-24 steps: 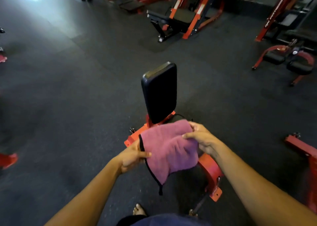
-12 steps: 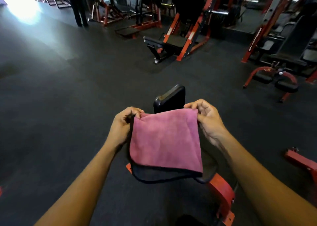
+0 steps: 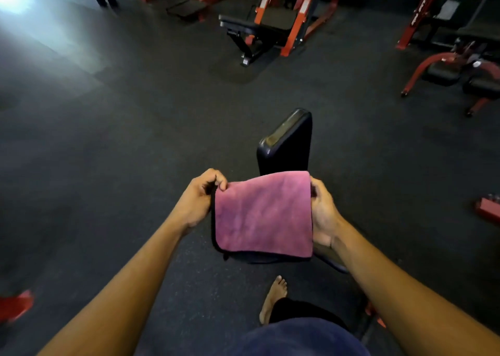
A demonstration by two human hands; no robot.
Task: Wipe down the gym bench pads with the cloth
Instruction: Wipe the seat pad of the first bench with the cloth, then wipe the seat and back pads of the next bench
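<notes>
Change since earlier frame: we see the cloth [image 3: 263, 215] folded narrower than half a second ago; the right hand [image 3: 323, 215] now runs down the cloth's right edge rather than holding its top corner. Our view tips lower too, so a bare foot [image 3: 273, 299] shows on the floor [image 3: 121, 139].
Cloth, position: held in the air between both hands, in front of the upright back pad [image 3: 286, 144] and hiding its lower part; it touches no pad that we can see.
Cloth, form: pink plush face toward us, a dark edge showing along the left and bottom edges.
Left hand [image 3: 198, 199]: thumb and curled fingers [image 3: 220, 184] pinch the top left corner.
Right hand: grips the right edge; fingers pass behind the fabric, so we cannot tell how far they wrap.
Bench: only the back pad and a sliver of dark padding [image 3: 328, 258] below the right wrist show; whether that sliver is the seat pad we cannot tell.
Handling, judged: we expect the cloth to be light, soft and limp, with no stiffness of its own; it hangs from wherever it is held. Not fragile. The plush nap should drag on the vinyl rather than slide.
Hold, judged: a corner pinch suits folding only. For wiping we would lay the folded pad flat under one palm, fingers spread over the top layer so the layers do not creep apart.
Pad, judged: the glossy cover looks smooth and firm; it should take pressure without shifting.
Task state, judged: preparation; no pad wiped yet.
</notes>
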